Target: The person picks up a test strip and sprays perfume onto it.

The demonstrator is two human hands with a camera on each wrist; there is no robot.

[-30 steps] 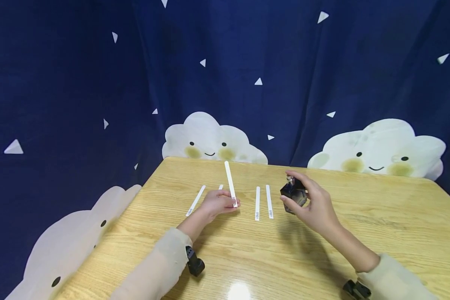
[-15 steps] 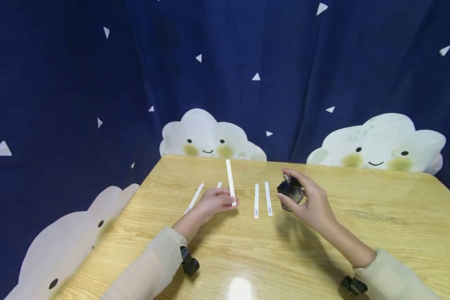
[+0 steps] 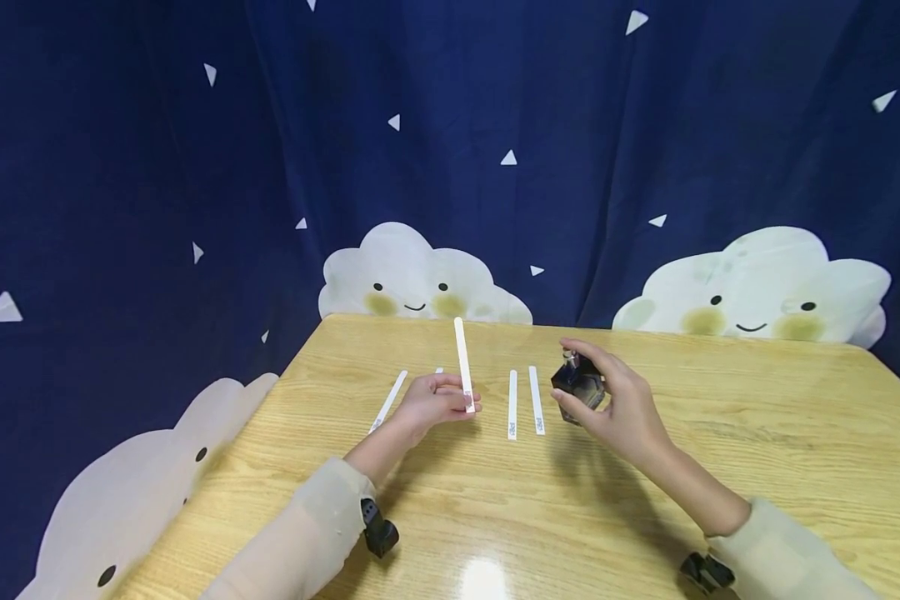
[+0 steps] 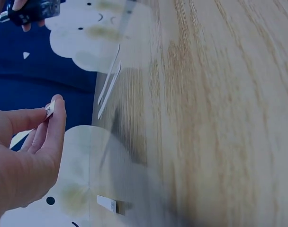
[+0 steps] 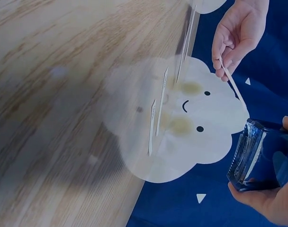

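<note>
A person's two hands work above a light wooden table (image 3: 757, 467) with visible grain and a glossy sheen. The left hand (image 3: 429, 402) pinches the lower end of a long, thin, flat white paper strip (image 3: 462, 358) between thumb and fingertips; the strip stands nearly upright above the table's middle, tilted slightly towards the far edge. The right hand (image 3: 621, 400) has its fingers and thumb curled round a small dark, faceted glass bottle (image 3: 579, 385) with a silver spray top, held off the surface just right of the strip and towards the far edge. Two more white strips (image 3: 523, 403) lie flat, parallel, between the hands; another strip (image 3: 388, 400) lies flat to the left of the left hand. Behind the table hangs a navy cloth backdrop (image 3: 495, 125) printed with white triangles and smiling clouds. Compared with half a second before, both grips are unchanged; the bottle and upright strip sit almost where they were.
</note>
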